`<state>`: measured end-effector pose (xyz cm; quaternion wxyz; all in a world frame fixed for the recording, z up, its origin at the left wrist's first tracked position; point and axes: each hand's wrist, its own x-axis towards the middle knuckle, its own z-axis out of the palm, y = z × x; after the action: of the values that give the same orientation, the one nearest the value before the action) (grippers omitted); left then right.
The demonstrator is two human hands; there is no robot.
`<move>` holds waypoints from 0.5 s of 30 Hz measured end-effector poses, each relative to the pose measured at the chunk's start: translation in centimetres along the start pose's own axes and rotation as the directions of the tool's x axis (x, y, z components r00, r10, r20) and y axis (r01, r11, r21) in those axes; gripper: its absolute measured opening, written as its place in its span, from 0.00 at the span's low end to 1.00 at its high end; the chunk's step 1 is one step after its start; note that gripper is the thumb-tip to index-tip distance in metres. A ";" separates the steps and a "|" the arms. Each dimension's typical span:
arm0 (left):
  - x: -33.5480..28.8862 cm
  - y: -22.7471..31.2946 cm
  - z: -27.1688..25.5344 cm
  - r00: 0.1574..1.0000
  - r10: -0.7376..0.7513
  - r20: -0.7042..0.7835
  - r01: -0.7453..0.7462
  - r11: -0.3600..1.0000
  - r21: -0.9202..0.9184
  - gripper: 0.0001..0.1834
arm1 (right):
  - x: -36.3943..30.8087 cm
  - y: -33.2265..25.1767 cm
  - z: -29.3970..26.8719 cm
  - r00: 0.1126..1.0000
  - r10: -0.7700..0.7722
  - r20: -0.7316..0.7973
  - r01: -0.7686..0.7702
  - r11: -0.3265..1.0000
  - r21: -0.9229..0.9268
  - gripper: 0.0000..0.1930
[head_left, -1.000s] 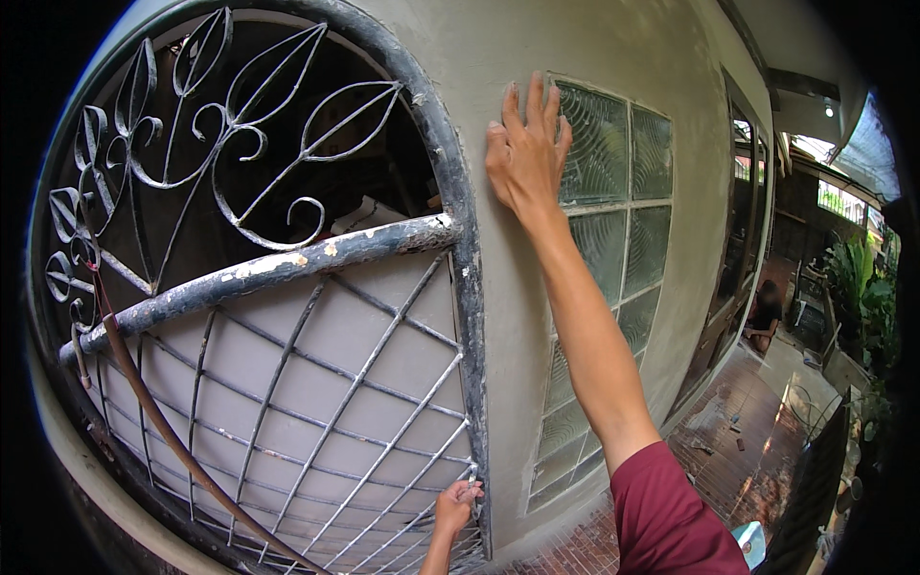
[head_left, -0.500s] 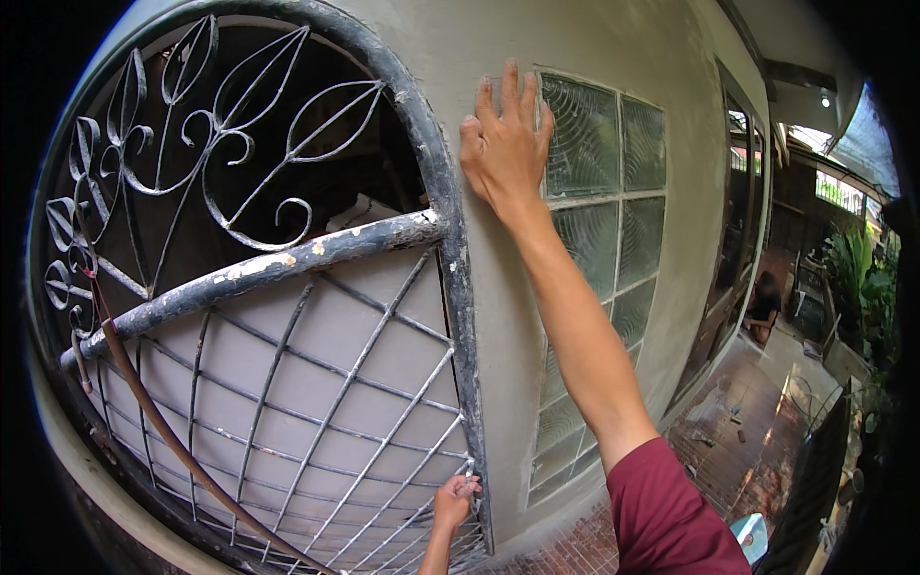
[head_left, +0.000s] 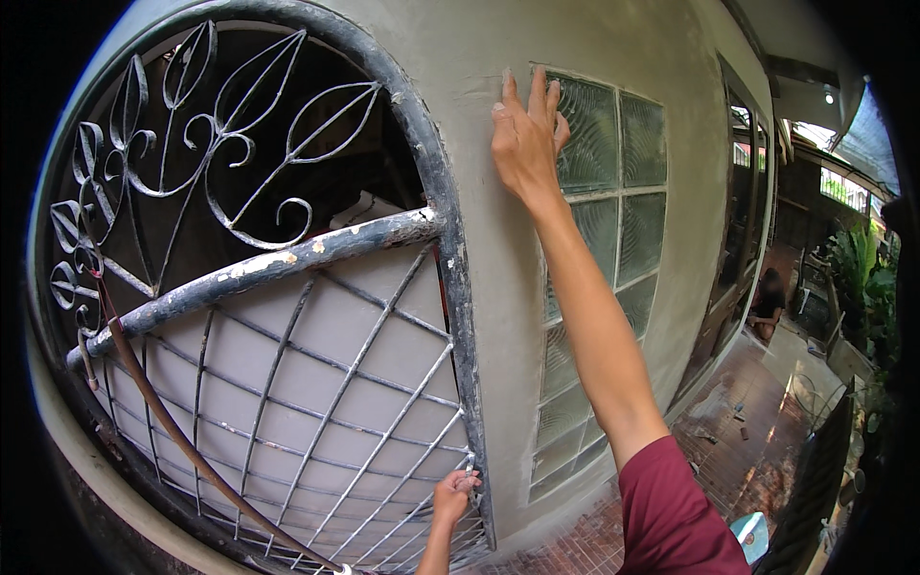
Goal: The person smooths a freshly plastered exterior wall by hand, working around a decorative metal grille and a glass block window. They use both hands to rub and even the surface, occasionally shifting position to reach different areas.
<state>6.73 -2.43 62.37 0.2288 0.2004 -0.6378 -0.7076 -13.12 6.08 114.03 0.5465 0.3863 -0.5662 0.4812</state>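
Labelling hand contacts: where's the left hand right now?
In the head view, the left hand is low at centre, at the lower right edge of the dark wrought-iron gate, beside the grey plastered wall.

The gate [head_left: 287,316] fills the picture from 7 o'clock round to 12 o'clock. Its crossbar [head_left: 259,268] runs from 9 o'clock up toward the centre; the scrollwork [head_left: 192,125] sits above it and the lattice [head_left: 316,412] below it. The wall [head_left: 498,287] stands directly right of the gate frame, at the centre. The window [head_left: 604,249] is set in the wall further right, toward 1 o'clock. The right hand [head_left: 527,139] lies flat on the wall at 12 o'clock, between gate frame and window. The left hand [head_left: 452,495] is at 6 o'clock, against the lower gate frame. The floor [head_left: 747,412] lies at 4 o'clock, behind the right arm.
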 end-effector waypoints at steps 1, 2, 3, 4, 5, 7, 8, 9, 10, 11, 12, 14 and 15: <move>0.0 0.0 0.0 1.000 0.005 0.007 -0.005 1.000 0.007 0.10 | 0.1 0.2 0.1 1.000 0.003 0.009 -0.002 0.999 -0.032 0.29; 0.0 0.0 -0.1 1.000 0.017 0.013 -0.017 1.000 0.024 0.10 | 0.0 0.4 0.2 1.000 0.004 0.019 -0.003 0.998 -0.066 0.29; 0.1 0.1 -0.1 1.000 0.000 0.013 -0.001 1.000 0.020 0.10 | 0.0 0.5 0.4 0.999 0.030 0.031 -0.027 0.994 -0.104 0.29; 0.1 0.2 -0.1 1.000 -0.010 0.011 0.009 1.000 0.029 0.10 | -0.1 0.5 0.7 1.000 -0.008 0.012 0.009 0.994 -0.109 0.29; 0.1 0.3 -0.1 1.000 -0.020 0.004 0.020 0.999 0.050 0.10 | -0.3 0.4 1.0 1.000 -0.021 -0.004 0.020 0.993 -0.120 0.29; 0.0 0.4 0.1 0.999 -0.030 0.012 0.030 0.999 0.034 0.10 | -0.4 0.0 1.6 0.999 -0.045 -0.027 0.042 0.991 -0.130 0.29; -0.1 0.5 0.1 1.000 -0.029 0.009 0.028 0.999 0.040 0.11 | -0.4 -0.2 1.8 0.998 -0.055 -0.034 0.050 0.990 -0.129 0.29; -0.2 0.6 0.1 0.999 -0.030 0.015 0.029 0.999 0.028 0.11 | -0.4 -0.5 2.0 0.996 -0.072 -0.047 0.066 0.990 -0.121 0.29; -0.2 0.7 0.1 1.000 -0.022 0.017 0.021 1.000 0.021 0.11 | -0.4 -0.8 2.1 0.997 -0.069 -0.045 0.062 0.989 -0.137 0.30; -0.3 0.7 0.1 1.000 -0.014 0.020 0.014 1.000 0.014 0.11 | -0.3 -1.0 2.2 0.996 -0.073 -0.049 0.065 0.987 -0.147 0.30; -0.3 0.7 0.1 1.000 -0.017 0.022 0.016 1.000 0.015 0.10 | -0.3 -1.2 2.3 0.993 -0.091 -0.072 0.079 0.985 -0.154 0.30; -0.2 0.7 0.1 1.000 -0.012 0.026 0.012 1.000 0.017 0.10 | -0.2 -1.5 2.3 0.996 -0.074 -0.053 0.065 0.985 -0.158 0.30; -0.2 0.7 0.1 0.999 -0.019 0.031 0.018 1.000 0.016 0.10 | -0.2 -1.6 2.3 0.996 -0.072 -0.057 0.063 0.985 -0.158 0.30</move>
<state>6.89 -2.33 63.04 0.2106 0.1971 -0.6450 -0.7077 -12.11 3.44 114.13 0.6083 0.3463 -0.5713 0.4284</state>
